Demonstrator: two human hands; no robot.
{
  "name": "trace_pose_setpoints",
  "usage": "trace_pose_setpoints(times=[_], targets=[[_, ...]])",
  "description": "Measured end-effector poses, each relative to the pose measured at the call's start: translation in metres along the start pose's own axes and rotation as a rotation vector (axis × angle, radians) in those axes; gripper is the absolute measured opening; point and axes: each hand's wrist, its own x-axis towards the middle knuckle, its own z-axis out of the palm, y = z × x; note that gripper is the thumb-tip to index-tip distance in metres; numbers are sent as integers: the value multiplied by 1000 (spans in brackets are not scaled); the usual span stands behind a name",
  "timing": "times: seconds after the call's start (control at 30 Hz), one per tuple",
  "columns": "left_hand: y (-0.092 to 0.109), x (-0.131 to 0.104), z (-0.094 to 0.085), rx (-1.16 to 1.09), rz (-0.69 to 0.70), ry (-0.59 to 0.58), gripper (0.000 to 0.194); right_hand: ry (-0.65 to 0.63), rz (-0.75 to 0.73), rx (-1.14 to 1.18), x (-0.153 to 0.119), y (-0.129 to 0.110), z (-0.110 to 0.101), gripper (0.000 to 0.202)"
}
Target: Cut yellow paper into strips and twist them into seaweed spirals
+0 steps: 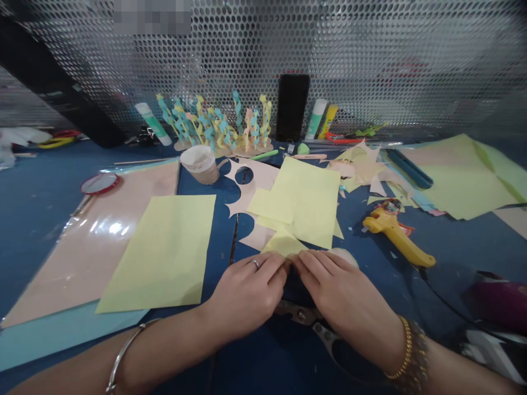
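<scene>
Both my hands meet near the middle of the table, fingers pinched along the near edge of a small piece of yellow paper (pixel 283 243). My left hand (pixel 249 291) wears a ring and has its fingers bent over the paper. From the other side my right hand (pixel 340 291) presses its fingers at the same edge; the fingertips are partly hidden. Below the hands lies a pair of scissors (pixel 302 316), partly covered by them. Just beyond are yellow paper sheets (pixel 315 200) overlapping a pink sheet with round cut-outs (pixel 257 178).
A yellow hot glue gun (pixel 399 238) with a cord lies right. At left are a yellow sheet (pixel 164 252) and a plastic-covered pink pack (pixel 119 219). Behind stand a paper cup (pixel 200 164), twisted paper strips (pixel 218 129), a phone (pixel 293 107) and glue sticks (pixel 316 119).
</scene>
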Motion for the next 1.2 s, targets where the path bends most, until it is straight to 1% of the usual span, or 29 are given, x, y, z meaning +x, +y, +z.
trace_pose_setpoints(times=[0.1,0.2,0.3,0.5,0.67,0.87,1.03,1.1,1.2], targets=[[-1,1,0,3,-8,-24,27,12,13,12,0,1,-1,36],[-3,3,0,9,-17,-37,27,27,4,25,-2,2,-1,33],[-4,3,1,30,-23,-44,27,3,-1,22,-2,1,1,31],[-6,4,0,46,-17,-100,29,-22,34,-5,5,1,4,32],[-6,5,-3,27,-20,-76,28,-38,38,-8,6,4,3,30],[-6,6,-1,20,-40,-63,26,8,36,9,5,6,1,31],[-8,6,1,26,-56,-64,29,-37,35,6,7,7,4,30],[-9,6,0,29,-70,-47,30,-47,46,9,9,8,5,31],[-9,5,-3,26,-43,-19,28,-51,55,11,12,9,6,33]])
